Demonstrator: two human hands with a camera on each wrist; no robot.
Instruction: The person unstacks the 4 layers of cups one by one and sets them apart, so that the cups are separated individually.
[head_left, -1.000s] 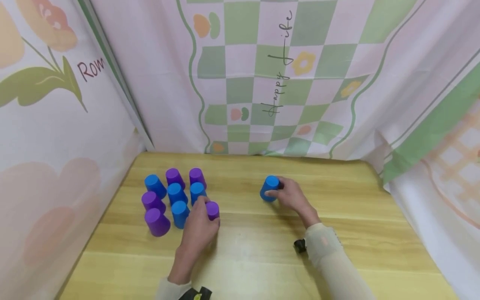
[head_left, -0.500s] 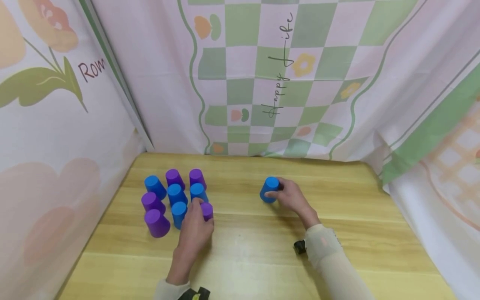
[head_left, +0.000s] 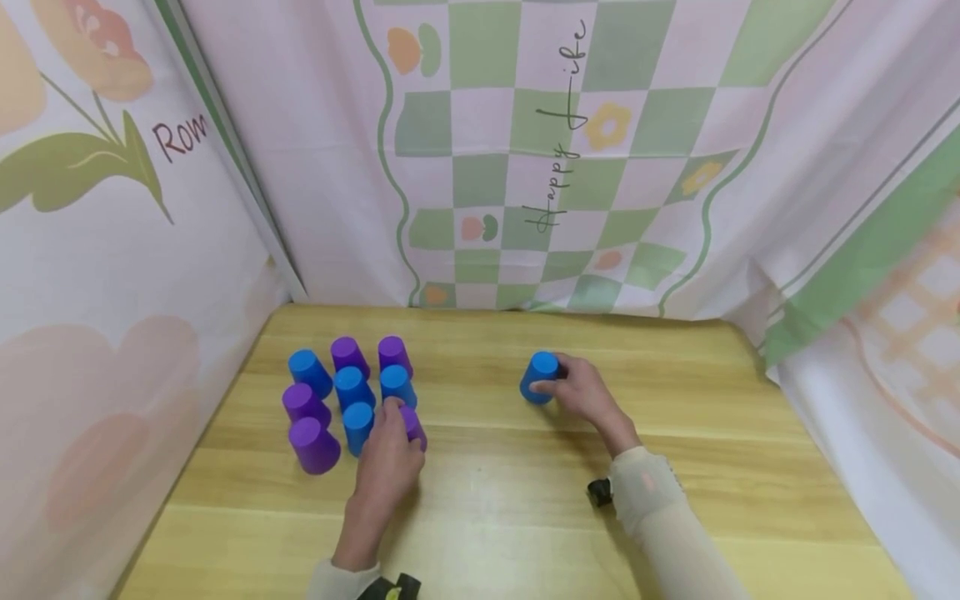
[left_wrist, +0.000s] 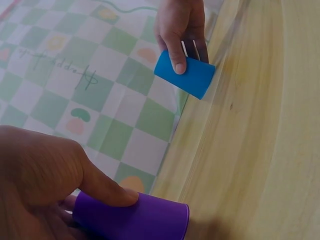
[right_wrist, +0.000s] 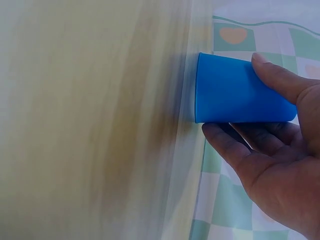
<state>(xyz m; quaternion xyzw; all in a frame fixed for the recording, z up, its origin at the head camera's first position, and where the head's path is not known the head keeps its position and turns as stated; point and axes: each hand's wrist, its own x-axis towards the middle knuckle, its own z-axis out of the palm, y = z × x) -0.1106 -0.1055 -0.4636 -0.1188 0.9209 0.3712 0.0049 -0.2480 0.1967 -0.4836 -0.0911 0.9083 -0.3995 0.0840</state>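
Note:
My left hand [head_left: 390, 462] grips an upside-down purple cup [head_left: 413, 430] at the near right corner of a group of cups. In the left wrist view, the thumb lies along the side of this purple cup [left_wrist: 135, 217]. Off to the right, my right hand [head_left: 588, 392] holds an upside-down blue cup [head_left: 537, 385] by its side. The right wrist view has the thumb above this blue cup [right_wrist: 240, 92] and the fingers below it, its rim close to the tabletop. Beside my left hand stand a blue cup [head_left: 358, 427] and another blue cup [head_left: 397, 385].
More upturned cups stand in loose rows at the left, among them a purple cup [head_left: 314, 446], a blue cup [head_left: 309, 372] and a purple cup [head_left: 393, 354]. The wooden table [head_left: 495, 517] ends at a checkered curtain [head_left: 540, 167] behind and a printed curtain at each side.
My left hand has shifted a little to the left with the purple cup, closer to the neighbouring blue cup. The right hand and its blue cup stay where they were.

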